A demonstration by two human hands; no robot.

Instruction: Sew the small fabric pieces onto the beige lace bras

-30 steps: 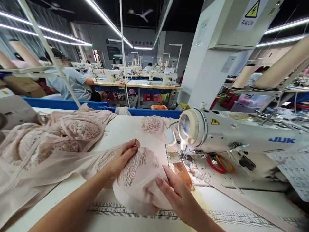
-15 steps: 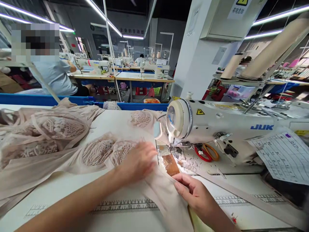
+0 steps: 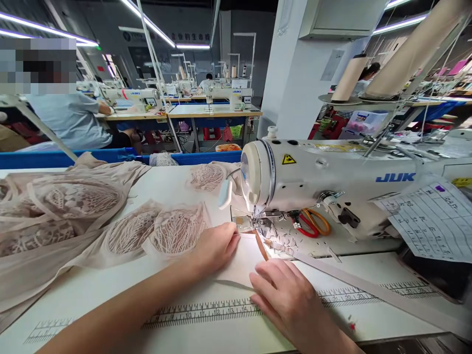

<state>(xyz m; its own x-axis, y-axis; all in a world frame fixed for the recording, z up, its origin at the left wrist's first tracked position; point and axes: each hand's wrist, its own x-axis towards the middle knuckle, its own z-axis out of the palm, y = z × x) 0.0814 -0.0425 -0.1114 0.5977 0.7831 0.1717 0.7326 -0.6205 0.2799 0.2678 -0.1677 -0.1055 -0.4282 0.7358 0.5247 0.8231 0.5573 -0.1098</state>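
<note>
"Tabletop point(image 3: 171, 183) first, then downwards?"

"It's white, with ruler scales printed along its near side. The white sewing machine point(image 3: 306, 179) stands on its right half, its lamp lighting the needle area point(image 3: 255, 220). Beige lace garments point(image 3: 79, 194) are heaped at the left."

"And the work itself?"

"Two lace cups point(image 3: 179, 230) lie between heap and machine. A pale fabric panel point(image 3: 241, 258) sits just short of the needle; whether it joins the cups is hidden."

"The hands?"

"The left hand point(image 3: 217, 247) pinches the panel's far edge. The right hand point(image 3: 286, 291) rests bent-fingered at its near right; gripping or merely pressing, I can't tell. Smallest are the scissor handles point(image 3: 315, 227), red and orange, untouched."

"Which step, then?"

"Lining up the edge, I'd judge. The next move calls for keeping it flat and square to the needle."
</note>
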